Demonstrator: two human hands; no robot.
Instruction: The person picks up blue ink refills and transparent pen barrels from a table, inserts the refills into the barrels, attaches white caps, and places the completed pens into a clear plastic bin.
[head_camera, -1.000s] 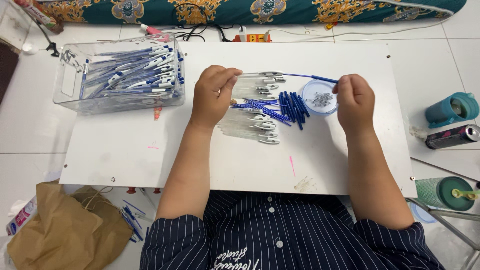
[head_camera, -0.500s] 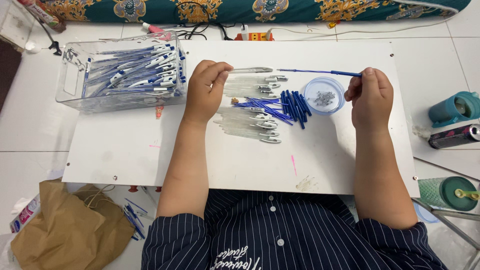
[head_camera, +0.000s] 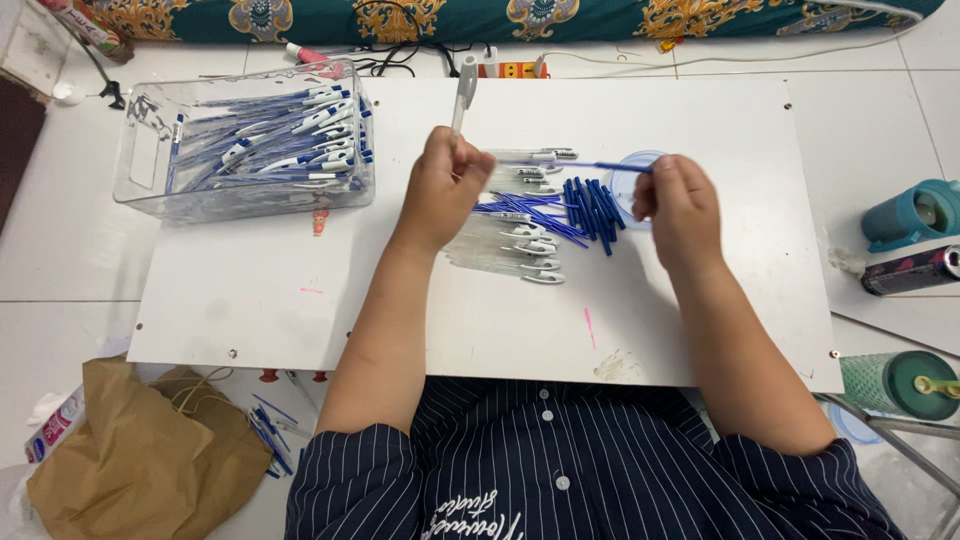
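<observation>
The left hand (head_camera: 445, 185) grips a clear pen barrel (head_camera: 462, 95) upright; the right hand (head_camera: 675, 200) pinches a thin blue refill (head_camera: 600, 167), apparently near a small round dish (head_camera: 632, 180). The refill could bend or knock loose barrels (head_camera: 515, 250) and refills (head_camera: 590, 205) crowding the white surface (head_camera: 300, 300). A clear bin (head_camera: 245, 140) sits left.

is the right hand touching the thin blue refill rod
Touching. The head view shows the right hand pinching one end of the thin blue plastic refill rod between its fingertips, with no gap; the rod runs left toward the left hand.
</observation>
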